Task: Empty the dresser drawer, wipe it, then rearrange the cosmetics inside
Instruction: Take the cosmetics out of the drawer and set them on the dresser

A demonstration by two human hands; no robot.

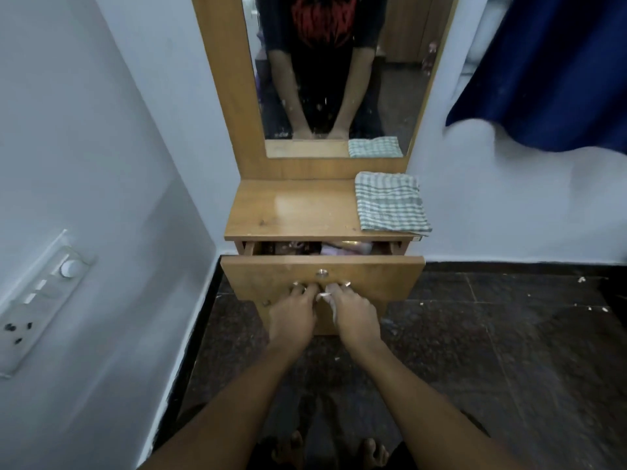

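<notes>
The left hand [292, 317] and right hand [353, 313] sit close together, fingers curled on the front of the drawer [376, 278] to pull it. It is partly out, cosmetics [339, 249] inside. A checked cloth [390, 205] waits far right on the worktop [291, 212] for wiping.

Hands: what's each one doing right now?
Left hand: closed, gripping the drawer handle.
Right hand: closed, gripping the same handle.

The drawer [322, 276] stands only slightly out, leaving a narrow slot under the surface [288, 212], crowded with cosmetics [325, 248]. A folded cloth [390, 205] occupies the surface's right end; its left part lies free. The wall [101, 164] stands close on the left.
</notes>
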